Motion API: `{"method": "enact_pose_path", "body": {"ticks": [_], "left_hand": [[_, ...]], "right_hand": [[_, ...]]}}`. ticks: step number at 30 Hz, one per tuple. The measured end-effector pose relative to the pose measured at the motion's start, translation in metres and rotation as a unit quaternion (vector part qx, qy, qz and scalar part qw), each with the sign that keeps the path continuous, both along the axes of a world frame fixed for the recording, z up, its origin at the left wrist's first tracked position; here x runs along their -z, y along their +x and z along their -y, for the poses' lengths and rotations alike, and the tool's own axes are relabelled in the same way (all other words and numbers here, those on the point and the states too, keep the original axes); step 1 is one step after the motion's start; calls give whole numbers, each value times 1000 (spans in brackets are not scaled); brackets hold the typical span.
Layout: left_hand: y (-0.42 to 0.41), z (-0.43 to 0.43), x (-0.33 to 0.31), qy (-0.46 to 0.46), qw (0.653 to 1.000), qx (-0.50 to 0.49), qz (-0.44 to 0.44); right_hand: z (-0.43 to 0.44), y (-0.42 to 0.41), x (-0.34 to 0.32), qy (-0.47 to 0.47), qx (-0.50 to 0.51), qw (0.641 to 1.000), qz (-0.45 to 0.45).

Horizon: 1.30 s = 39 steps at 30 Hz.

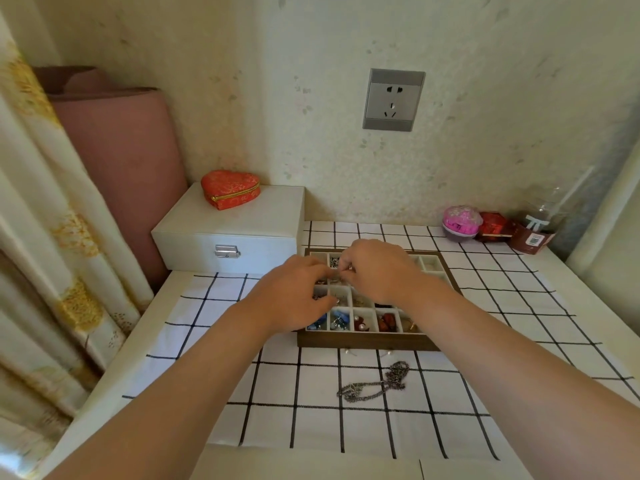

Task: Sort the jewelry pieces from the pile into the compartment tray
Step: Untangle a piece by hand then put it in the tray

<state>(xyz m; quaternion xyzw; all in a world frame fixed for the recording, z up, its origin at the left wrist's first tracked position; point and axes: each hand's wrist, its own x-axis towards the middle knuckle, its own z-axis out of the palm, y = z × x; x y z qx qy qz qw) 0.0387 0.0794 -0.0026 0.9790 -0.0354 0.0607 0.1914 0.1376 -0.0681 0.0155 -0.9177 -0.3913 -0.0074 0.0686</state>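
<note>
**Tiny piece pinched over the tray**

Nearest, a chain (375,382) lies unsorted on the checked surface (311,427), near the tray (367,341). Over the tray's far-left cells the left hand (294,296) and right hand (377,268) meet. Their curled fingers pinch a piece (341,271) too small to identify. It is probably best lowered straight into one cell, clear of the dividers. Behind, to the left, a box (235,223) carries a heart case (230,188), and neither looks to be in the way.

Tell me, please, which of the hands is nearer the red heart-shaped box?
Left. The left hand is over the left side of the compartment tray, below-right of the red heart-shaped box; the right hand farther right, over its middle.
</note>
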Motion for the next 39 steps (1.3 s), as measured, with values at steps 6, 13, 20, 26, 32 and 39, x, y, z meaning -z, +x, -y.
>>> {"method": "enact_pose_path", "body": {"ticks": [6,13,20,26,32,39], "left_hand": [[-3,-1,-1,-16,1000,3,-8],[-11,-1,-1,-13,1000,-5,4],[-26,12,-5,-4,999,20,45],[-51,39,-14,4,996,89,31],[-67,60,-11,54,987,143,-49],[-69,57,-15,60,978,133,-150]], "right_hand": [[-4,0,5,-37,-2,999,-4],[16,-2,-10,53,8,997,-63],[42,-32,-24,80,-17,991,-108],[75,-61,-27,5,-41,990,-135],[101,-75,-20,-79,-52,989,-118],[117,-80,-12,-86,-53,986,-134]]}}
